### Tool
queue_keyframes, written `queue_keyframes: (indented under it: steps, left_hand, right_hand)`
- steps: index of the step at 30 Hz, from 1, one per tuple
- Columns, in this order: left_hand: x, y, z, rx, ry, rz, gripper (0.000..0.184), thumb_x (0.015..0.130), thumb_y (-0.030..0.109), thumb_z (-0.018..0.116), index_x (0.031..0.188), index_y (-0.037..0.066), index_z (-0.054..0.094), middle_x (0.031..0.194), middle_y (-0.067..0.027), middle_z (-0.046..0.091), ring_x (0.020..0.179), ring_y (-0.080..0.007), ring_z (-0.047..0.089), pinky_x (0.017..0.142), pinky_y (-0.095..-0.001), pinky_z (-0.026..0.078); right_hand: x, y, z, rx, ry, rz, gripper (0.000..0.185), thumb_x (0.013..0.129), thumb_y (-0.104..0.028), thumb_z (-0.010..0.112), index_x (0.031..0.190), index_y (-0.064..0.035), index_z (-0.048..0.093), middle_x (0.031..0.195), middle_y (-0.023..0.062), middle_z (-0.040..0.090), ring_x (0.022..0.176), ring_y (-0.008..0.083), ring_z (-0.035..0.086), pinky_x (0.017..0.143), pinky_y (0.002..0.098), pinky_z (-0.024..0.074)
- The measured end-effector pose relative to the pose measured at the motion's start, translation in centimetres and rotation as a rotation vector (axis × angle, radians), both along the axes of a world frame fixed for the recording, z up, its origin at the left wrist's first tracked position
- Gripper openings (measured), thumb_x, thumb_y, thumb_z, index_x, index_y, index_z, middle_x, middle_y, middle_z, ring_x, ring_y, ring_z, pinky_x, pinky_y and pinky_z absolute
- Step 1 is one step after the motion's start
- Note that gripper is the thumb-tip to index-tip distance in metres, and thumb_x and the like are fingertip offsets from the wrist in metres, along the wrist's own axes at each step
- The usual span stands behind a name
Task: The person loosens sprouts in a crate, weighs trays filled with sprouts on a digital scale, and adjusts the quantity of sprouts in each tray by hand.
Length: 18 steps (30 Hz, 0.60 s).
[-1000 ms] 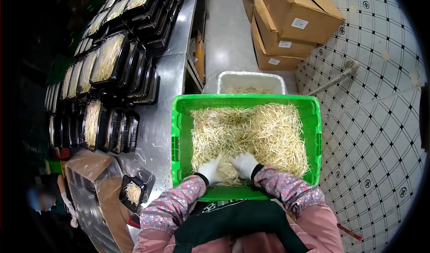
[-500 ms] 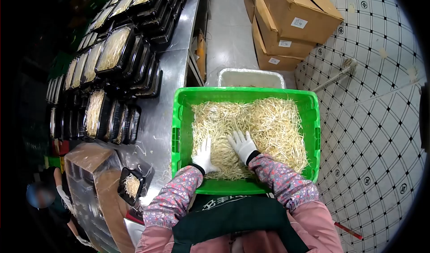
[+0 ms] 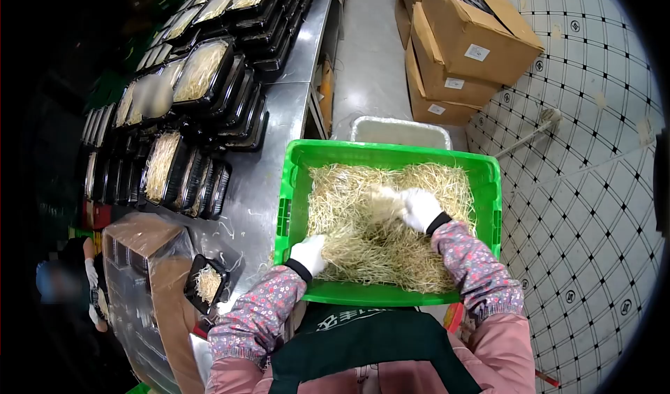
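A green plastic crate (image 3: 392, 153) in front of me holds a thick mass of bean sprouts (image 3: 342, 191). Both my hands wear white gloves. My right hand (image 3: 421, 210), over the right half of the crate, has its fingers closed on a bunch of bean sprouts that is smeared by motion. Near the crate's left wall, my left hand (image 3: 308, 254) is closed round the end of another bunch of sprouts, with its fingertips partly hidden.
Stacked black trays of sprouts (image 3: 202, 73) cover the steel table (image 3: 255, 184) to the left. A part-filled black tray (image 3: 208, 282) sits beside a plastic-wrapped carton (image 3: 157, 254). Cardboard boxes (image 3: 481, 38) and a pale tub (image 3: 401, 130) stand beyond the crate. Another person (image 3: 70, 282) is far left.
My hands have gone from lying spread on the sprouts to gripping bunches. The right moved up and right, the left slightly left. The sprouts are pulled apart, and the view has shifted a little.
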State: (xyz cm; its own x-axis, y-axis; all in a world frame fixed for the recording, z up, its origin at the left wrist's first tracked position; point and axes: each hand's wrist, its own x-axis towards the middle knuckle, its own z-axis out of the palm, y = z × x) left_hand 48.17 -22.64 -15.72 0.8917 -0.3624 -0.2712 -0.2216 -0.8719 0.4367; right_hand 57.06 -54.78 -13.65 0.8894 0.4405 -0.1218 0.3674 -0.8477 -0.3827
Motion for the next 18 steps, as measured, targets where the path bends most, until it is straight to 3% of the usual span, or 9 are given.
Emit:
queue_keyframes:
  steps: [4, 5, 7, 9, 10, 12, 15, 16, 18]
  left_hand:
    - [0.4, -2.4, -0.1, 0.047, -0.263, -0.17, 0.051, 0.066, 0.002, 0.063, 0.116, 0.013, 0.059, 0.093, -0.0069, 0.06, 0.089, -0.0273, 0.059, 0.069, -0.0387, 0.05]
    - [0.6, -2.8, -0.8, -0.038, -0.275, -0.182, 0.055, 0.067, 0.002, 0.063, 0.12, 0.013, 0.057, 0.105, -0.0089, 0.06, 0.096, -0.029, 0.058, 0.077, -0.0394, 0.049]
    - [0.6, -3.9, -1.6, 0.061, -0.202, -0.162, 0.063, 0.067, 0.008, 0.068, 0.128, 0.012, 0.052, 0.121, -0.0126, 0.055, 0.112, -0.0322, 0.052, 0.09, -0.0423, 0.046]
    - [0.1, -4.4, -1.4, 0.134, -0.031, -0.075, 0.087, 0.063, 0.023, 0.081, 0.139, 0.011, 0.041, 0.143, -0.0186, 0.038, 0.132, -0.0398, 0.037, 0.106, -0.0473, 0.036]
    - [-0.5, -4.0, -1.0, 0.132, 0.002, -0.037, 0.088, 0.065, 0.023, 0.081, 0.141, 0.011, 0.039, 0.146, -0.0204, 0.034, 0.134, -0.0411, 0.034, 0.108, -0.0483, 0.034]
    - [-1.9, -2.3, -1.1, 0.067, 0.074, 0.03, 0.089, 0.069, 0.022, 0.079, 0.145, 0.011, 0.035, 0.152, -0.0256, 0.023, 0.138, -0.0461, 0.026, 0.112, -0.0495, 0.029]
    - [-4.7, 0.8, 2.2, -0.417, 0.053, 0.21, 0.065, 0.078, 0.015, 0.07, 0.139, 0.011, 0.047, 0.141, -0.02, 0.046, 0.128, -0.0345, 0.047, 0.107, -0.0388, 0.04]
    - [-5.4, 1.4, 3.6, -0.501, -0.033, 0.237, 0.055, 0.08, 0.013, 0.069, 0.132, 0.009, 0.053, 0.13, -0.0177, 0.057, 0.118, -0.0313, 0.056, 0.1, -0.036, 0.046]
    - [-6.8, 2.6, 6.9, -0.611, -0.002, 0.378, 0.042, 0.084, 0.01, 0.068, 0.125, 0.007, 0.06, 0.12, -0.0154, 0.063, 0.109, -0.0268, 0.062, 0.093, -0.0325, 0.05]
  right_hand:
    - [1.6, 3.1, 3.2, 0.228, -0.077, -0.056, 0.032, 0.079, -0.028, 0.069, 0.108, -0.0157, 0.067, 0.098, 0.0135, 0.066, 0.094, 0.0333, 0.062, 0.086, 0.0429, 0.0492]
    - [1.8, 4.4, 2.2, 0.259, -0.032, -0.03, 0.031, 0.077, -0.029, 0.07, 0.104, -0.013, 0.068, 0.097, 0.0144, 0.066, 0.095, 0.0324, 0.063, 0.087, 0.0411, 0.0495]
    - [1.5, 7.3, -1.7, 0.035, 0.088, -0.032, 0.042, 0.076, -0.032, 0.072, 0.11, -0.0101, 0.063, 0.102, 0.0151, 0.065, 0.102, 0.0304, 0.062, 0.088, 0.0405, 0.0496]
    - [0.6, 9.4, -5.2, -0.195, 0.192, 0.017, 0.057, 0.077, -0.036, 0.073, 0.122, -0.0082, 0.053, 0.114, 0.0162, 0.062, 0.112, 0.0307, 0.058, 0.092, 0.0423, 0.0473]
    - [0.4, 9.5, -6.7, -0.286, 0.339, 0.102, 0.068, 0.079, -0.038, 0.072, 0.132, -0.0088, 0.042, 0.126, 0.0168, 0.055, 0.122, 0.0322, 0.051, 0.098, 0.0444, 0.0432]
    - [0.4, 9.8, -7.7, -0.29, 0.349, 0.088, 0.082, 0.075, -0.044, 0.073, 0.141, -0.0086, 0.037, 0.137, 0.0198, 0.047, 0.13, 0.0355, 0.043, 0.105, 0.0474, 0.0374]
    - [2.7, 9.7, -4.4, -0.356, 0.458, 0.14, 0.1, 0.068, -0.054, 0.075, 0.146, -0.0075, 0.032, 0.146, 0.0216, 0.038, 0.137, 0.0381, 0.034, 0.11, 0.0494, 0.0318]
    - [3.8, 9.5, -5.5, -0.336, 0.469, 0.116, 0.107, 0.065, -0.058, 0.075, 0.148, -0.007, 0.03, 0.151, 0.0213, 0.033, 0.14, 0.0381, 0.03, 0.113, 0.0475, 0.0287]
    - [5.3, 9.2, -7.6, -0.209, 0.481, 0.093, 0.118, 0.062, -0.063, 0.076, 0.148, -0.0002, 0.025, 0.152, 0.0247, 0.029, 0.141, 0.0385, 0.028, 0.115, 0.0437, 0.0272]
